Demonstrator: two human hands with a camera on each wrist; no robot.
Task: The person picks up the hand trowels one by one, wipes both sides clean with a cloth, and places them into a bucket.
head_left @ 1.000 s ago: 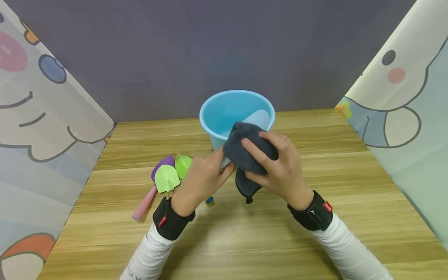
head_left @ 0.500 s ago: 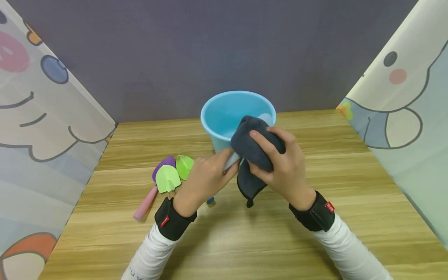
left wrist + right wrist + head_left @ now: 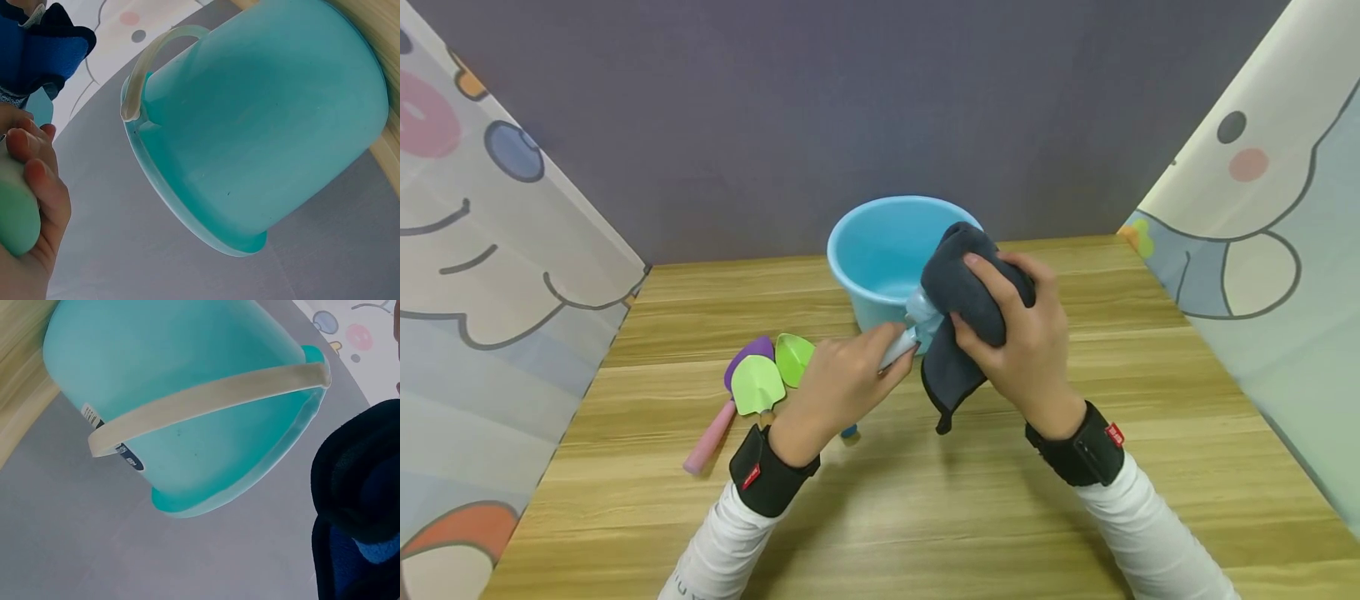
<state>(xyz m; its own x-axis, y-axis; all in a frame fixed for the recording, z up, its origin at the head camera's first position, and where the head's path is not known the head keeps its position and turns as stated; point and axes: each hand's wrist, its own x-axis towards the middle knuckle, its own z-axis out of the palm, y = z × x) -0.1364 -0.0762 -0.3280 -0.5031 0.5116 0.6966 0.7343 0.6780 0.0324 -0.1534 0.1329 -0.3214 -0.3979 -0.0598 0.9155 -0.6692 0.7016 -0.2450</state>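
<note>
My left hand [image 3: 838, 379] grips the handle of a light blue toy shovel [image 3: 898, 348], its rounded handle end [image 3: 17, 215] showing in the left wrist view. With bent fingers my right hand [image 3: 1026, 346] holds a dark grey-blue cloth [image 3: 970, 287], bunched around the shovel's blade, which it hides. One corner of the cloth hangs down below the hand. Both hands are in the air in front of a light blue bucket [image 3: 880, 310], whose right rim the cloth partly covers in the head view. In the right wrist view the cloth [image 3: 356, 469] sits at the right edge.
Left of the left hand lie a light green shovel [image 3: 757, 383], a green one [image 3: 792, 358] and a purple one [image 3: 756, 347] on the wooden table [image 3: 955, 525]. A pink handle [image 3: 711, 437] points toward the front. The bucket has a pale carrying handle [image 3: 212, 400].
My right hand has moved the cloth up and to the right along the shovel, away from my left hand. More of the shovel near its handle shows, while its blade tip is now covered.
</note>
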